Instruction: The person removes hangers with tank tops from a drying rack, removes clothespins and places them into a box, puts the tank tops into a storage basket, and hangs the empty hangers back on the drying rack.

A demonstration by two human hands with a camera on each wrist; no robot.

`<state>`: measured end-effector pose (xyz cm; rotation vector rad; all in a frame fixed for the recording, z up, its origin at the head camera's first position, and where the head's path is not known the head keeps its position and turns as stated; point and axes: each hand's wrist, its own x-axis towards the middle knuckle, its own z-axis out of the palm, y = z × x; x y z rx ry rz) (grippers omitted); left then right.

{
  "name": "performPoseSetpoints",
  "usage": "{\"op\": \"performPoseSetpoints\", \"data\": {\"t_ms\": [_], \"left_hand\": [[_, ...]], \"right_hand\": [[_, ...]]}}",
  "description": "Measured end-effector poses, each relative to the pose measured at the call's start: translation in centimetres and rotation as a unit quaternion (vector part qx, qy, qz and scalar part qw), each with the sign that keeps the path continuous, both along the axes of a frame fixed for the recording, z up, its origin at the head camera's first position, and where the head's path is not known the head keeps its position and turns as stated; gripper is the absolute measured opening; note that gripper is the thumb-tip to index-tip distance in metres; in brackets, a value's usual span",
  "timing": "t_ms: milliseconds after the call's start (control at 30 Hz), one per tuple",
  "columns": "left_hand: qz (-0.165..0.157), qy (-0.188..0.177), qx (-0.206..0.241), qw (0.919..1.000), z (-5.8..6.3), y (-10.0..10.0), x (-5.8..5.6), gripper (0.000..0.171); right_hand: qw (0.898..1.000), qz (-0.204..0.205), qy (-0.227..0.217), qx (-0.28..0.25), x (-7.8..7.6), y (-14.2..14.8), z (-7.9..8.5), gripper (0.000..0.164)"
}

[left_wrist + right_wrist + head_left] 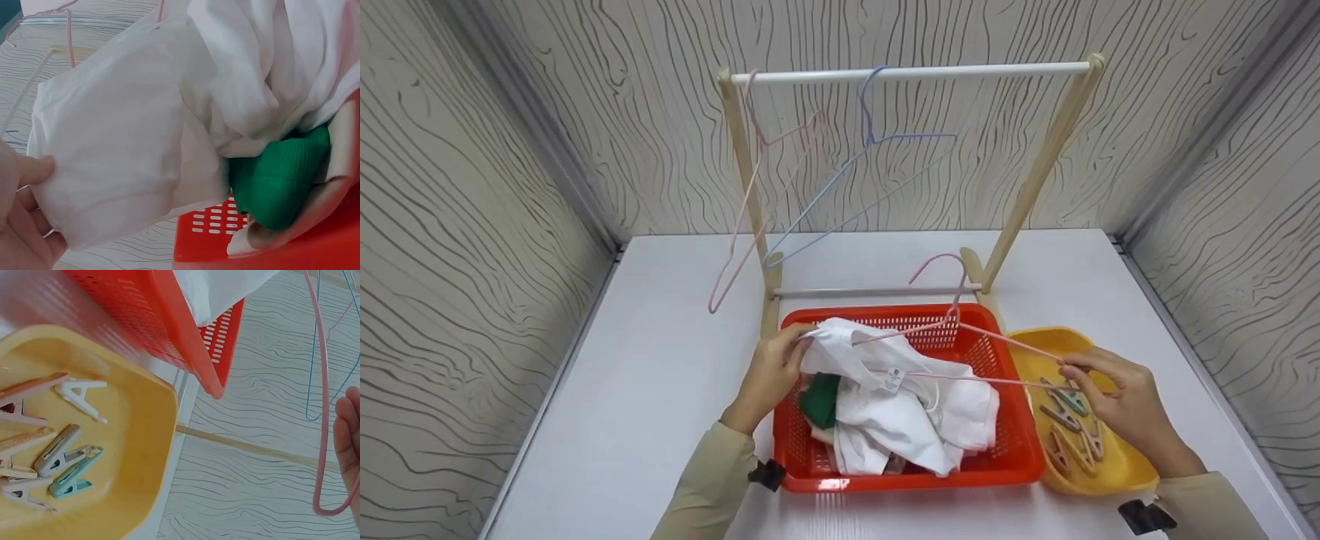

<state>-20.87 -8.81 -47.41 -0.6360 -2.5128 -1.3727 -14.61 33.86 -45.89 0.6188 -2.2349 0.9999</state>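
My left hand [771, 373] pinches the edge of a white garment [112, 135] between thumb and fingers, lifting that part over the red basket. The rest of the garment lies bunched in the basket, with a small white tag [894, 379] showing. A pink hanger [1010, 342] slants across it, hook upward, its left end hidden in the white cloth. At the hanger's right end, my right hand [1126, 396] holds the wire near the corner, above the yellow basin. Green ribbed cloth [281, 174] sits beside the white fabric.
The red basket [915, 481] stands on a white table [660, 337]. Beside it, the yellow basin [140, 478] contains several clothespins [73, 481]. Behind is a wooden rack with a white bar [982, 71], bearing a pink hanger [742, 210] and a blue hanger [829, 187].
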Motion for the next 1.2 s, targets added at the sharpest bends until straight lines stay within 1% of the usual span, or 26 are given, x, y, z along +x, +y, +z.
{"op": "performPoseSetpoints", "data": {"t_ms": [200,233,300,333,433,500,600,733,800,967,1033,1100,1167,1200], "left_hand": [[0.016,0.009,-0.001,0.9998,-0.3,-0.4,-0.3,0.020],[0.020,0.008,0.001,0.9998,-0.3,-0.5,-0.4,0.019],[0.026,0.007,0.004,0.9996,-0.4,-0.6,-0.4,0.019],[0.028,0.009,0.003,0.9996,-0.5,-0.6,-0.5,0.019],[0.036,0.010,0.004,0.9993,-0.7,-0.9,-0.7,0.018],[0.043,0.008,0.003,0.9990,-0.8,-1.0,-0.8,0.018],[0.053,0.010,0.004,0.9985,-1.0,-1.3,-0.9,0.018],[0.056,0.011,0.006,0.9984,-1.2,-1.5,-1.1,0.018],[0.055,0.012,0.003,0.9984,-1.4,-1.5,-1.2,0.017],[0.047,0.007,-0.003,0.9989,-1.5,-1.5,-1.1,0.017],[0.041,-0.004,-0.007,0.9991,-1.4,-1.5,-1.1,0.019],[0.034,-0.011,-0.016,0.9992,-1.3,-1.5,-1.0,0.020],[0.029,-0.014,-0.022,0.9992,-1.3,-1.6,-0.9,0.021],[0.028,-0.014,-0.024,0.9992,-1.3,-1.6,-0.8,0.021]], "right_hand": [[1.000,-0.004,-0.014,0.009,0.4,0.8,0.6,0.033],[1.000,-0.003,-0.012,0.012,0.4,0.9,0.7,0.032],[1.000,0.007,-0.004,-0.001,0.4,1.2,0.7,0.028],[1.000,0.013,-0.001,-0.007,0.3,1.3,0.6,0.025],[0.999,0.025,0.010,-0.023,0.3,1.8,0.6,0.009],[0.999,0.027,0.011,-0.032,0.4,2.1,0.6,0.005],[1.000,0.010,0.013,-0.012,0.6,2.5,0.9,0.007],[1.000,-0.023,0.004,0.010,1.0,2.9,1.5,0.027],[0.999,-0.033,0.000,0.008,1.1,3.0,1.7,0.031],[0.999,-0.050,0.011,0.007,1.2,3.3,2.1,0.028],[0.998,-0.057,0.016,0.007,1.2,3.4,2.2,0.025],[0.999,-0.043,0.017,-0.012,1.1,3.5,2.1,0.023],[0.999,-0.031,0.021,-0.032,1.1,3.5,2.1,0.016],[0.999,-0.030,0.023,-0.037,1.1,3.6,2.1,0.015]]}}
